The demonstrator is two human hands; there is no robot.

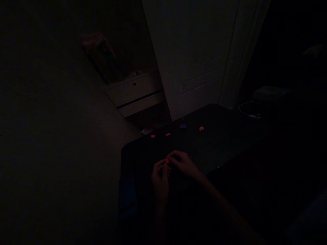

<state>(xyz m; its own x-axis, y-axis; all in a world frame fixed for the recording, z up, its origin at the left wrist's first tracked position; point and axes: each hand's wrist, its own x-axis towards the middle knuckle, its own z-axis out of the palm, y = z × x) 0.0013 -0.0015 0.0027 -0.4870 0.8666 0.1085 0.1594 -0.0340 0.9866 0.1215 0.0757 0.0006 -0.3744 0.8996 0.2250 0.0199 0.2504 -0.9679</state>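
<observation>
Small piece [167, 160], bright red-orange, the color strong even in low light. Pinched at the fingertips, left hand [160, 176] from below and to one side, right hand [182, 161] from the other. Visible part roughly wedge-shaped, narrower toward the top; fingers cover the rest, so full outline unclear. Surface detail too dark to read. Seen over the dark table [143, 153]; whether it touches the tabletop, cannot tell.

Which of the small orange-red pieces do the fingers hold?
The small orange-red piece between left hand and right hand; the other three pieces lie beyond, on the dark table.
</observation>
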